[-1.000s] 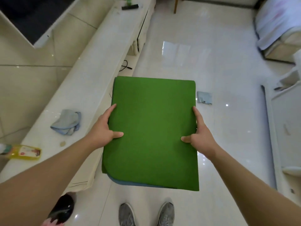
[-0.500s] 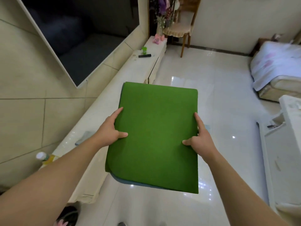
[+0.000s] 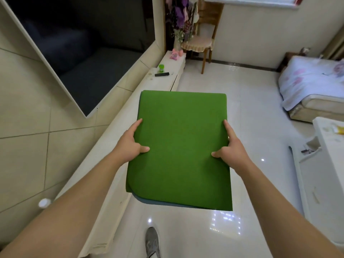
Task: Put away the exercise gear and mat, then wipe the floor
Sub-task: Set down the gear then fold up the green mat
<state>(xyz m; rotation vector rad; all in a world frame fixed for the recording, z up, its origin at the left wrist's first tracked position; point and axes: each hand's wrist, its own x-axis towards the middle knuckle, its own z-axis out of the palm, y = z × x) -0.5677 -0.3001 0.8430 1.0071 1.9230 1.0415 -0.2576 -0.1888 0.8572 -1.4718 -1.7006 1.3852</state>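
A folded green mat [image 3: 182, 146] with a blue-grey underside is held flat in front of me, above the glossy white floor [image 3: 251, 101]. My left hand [image 3: 130, 144] grips its left edge, thumb on top and fingers underneath. My right hand [image 3: 229, 148] grips the right edge the same way. The mat's near left corner is rounded and droops slightly.
A long white low cabinet [image 3: 115, 131] runs along the left wall, with a green cup [image 3: 161, 68] and a black remote [image 3: 162, 74] at its far end. A wooden chair [image 3: 202, 40] stands at the back. A bed [image 3: 314, 86] and white furniture [image 3: 327, 164] lie right.
My view has lifted from the floor toward the far end of the room. The mat stays in both hands. The blue cloths on the cabinet and floor have dropped out of sight.
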